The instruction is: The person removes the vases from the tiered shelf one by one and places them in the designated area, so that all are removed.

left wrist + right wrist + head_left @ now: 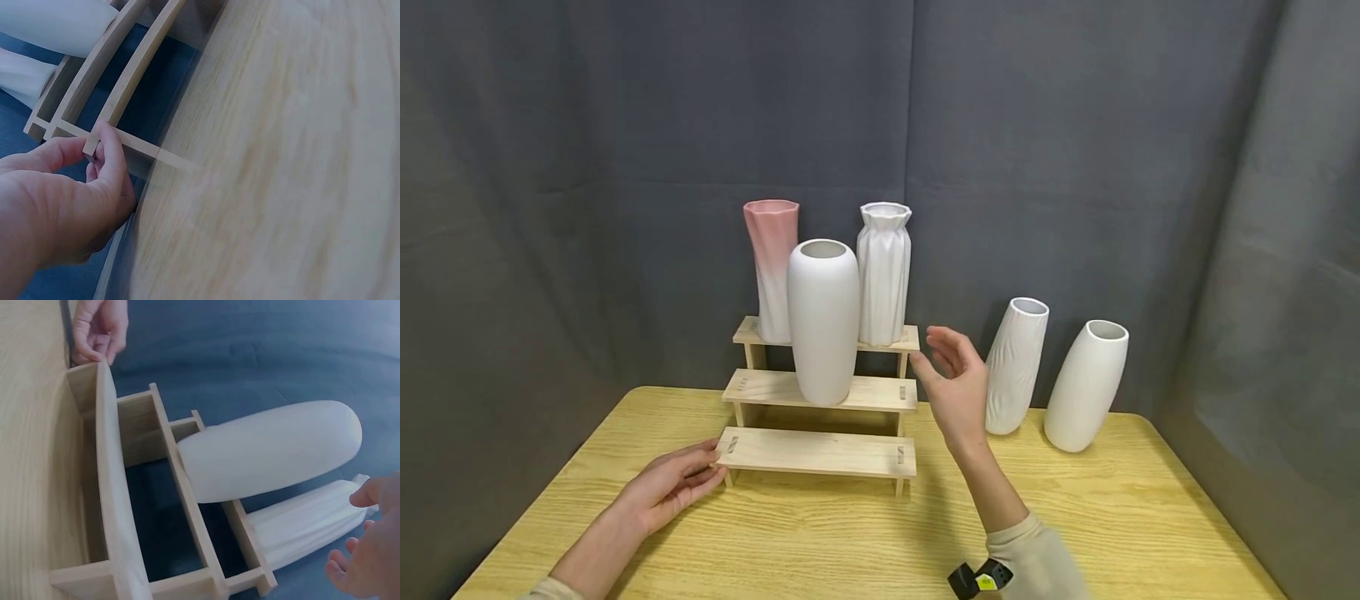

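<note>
A three-tier wooden display stand (816, 450) stands on the table. My left hand (666, 487) pinches the left end of its lowest board between thumb and fingers, as the left wrist view also shows. A smooth white vase (824, 333) stands upright on the middle tier. On the top tier are a pink-and-white twisted vase (773, 229), partly hidden by the smooth one, and a pleated white vase (886, 275). My right hand (958, 387) is raised just right of the stand with loosely bent fingers. Nothing is in it.
Right of my right hand, a textured white vase (1017, 367) and a smooth white vase (1086, 387) stand on the wooden table (1075, 517). A grey curtain (1037, 150) hangs behind and along both sides. A small black device (981, 579) sits by the right sleeve.
</note>
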Demonstrator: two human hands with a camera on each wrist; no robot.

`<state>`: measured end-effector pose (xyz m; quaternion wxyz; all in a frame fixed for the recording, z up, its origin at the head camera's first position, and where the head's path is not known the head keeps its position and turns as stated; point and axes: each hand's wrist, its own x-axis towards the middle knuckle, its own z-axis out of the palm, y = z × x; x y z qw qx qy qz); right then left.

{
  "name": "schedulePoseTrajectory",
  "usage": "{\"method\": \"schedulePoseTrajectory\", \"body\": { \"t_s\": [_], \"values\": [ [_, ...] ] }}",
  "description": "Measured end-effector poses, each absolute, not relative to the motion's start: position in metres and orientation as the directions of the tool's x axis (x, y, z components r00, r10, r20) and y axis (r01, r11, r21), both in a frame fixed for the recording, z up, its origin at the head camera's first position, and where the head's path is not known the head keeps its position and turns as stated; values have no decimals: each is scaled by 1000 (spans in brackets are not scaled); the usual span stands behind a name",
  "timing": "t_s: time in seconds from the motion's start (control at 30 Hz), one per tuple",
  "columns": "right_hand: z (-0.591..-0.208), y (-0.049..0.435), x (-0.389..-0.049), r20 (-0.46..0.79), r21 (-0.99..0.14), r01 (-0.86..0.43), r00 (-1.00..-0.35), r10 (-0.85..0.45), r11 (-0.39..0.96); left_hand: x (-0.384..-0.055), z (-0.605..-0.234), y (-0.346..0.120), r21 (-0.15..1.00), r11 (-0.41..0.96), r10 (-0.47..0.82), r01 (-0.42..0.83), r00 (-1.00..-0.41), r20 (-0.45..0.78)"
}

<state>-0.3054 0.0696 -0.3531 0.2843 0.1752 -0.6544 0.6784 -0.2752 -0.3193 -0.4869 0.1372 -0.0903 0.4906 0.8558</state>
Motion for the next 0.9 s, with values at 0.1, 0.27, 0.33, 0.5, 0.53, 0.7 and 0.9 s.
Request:
{"method": "schedulePoseTrajectory", "body": {
  "t_s": [0.1,0.27,0.33,0.5,0.53,0.7,0.9],
  "values": [
    [-348,62,-293,606,-794,-607,-784,133,42,-275,-487,-319,817,-478,147,-323,-946,-288],
    [-351,52,-287,581,-813,-580,-809,90,44,-275,-489,-320,826,-463,146,-322,-947,-288],
    [-353,49,-287,576,-817,-575,-814,81,39,-276,-490,-320,829,-458,147,-320,-947,-285],
    [-359,39,-287,574,-819,-573,-816,71,30,-275,-490,-321,828,-461,145,-318,-948,-283],
    [-360,37,-288,576,-817,-575,-814,69,35,-275,-490,-321,826,-464,144,-319,-948,-284],
    [-366,29,-290,570,-821,-568,-819,66,48,-275,-489,-321,825,-474,140,-309,-951,-276],
    [-374,22,-289,523,-852,-522,-852,32,25,-277,-490,-322,825,-478,150,-302,-953,-262]
  ]
}}
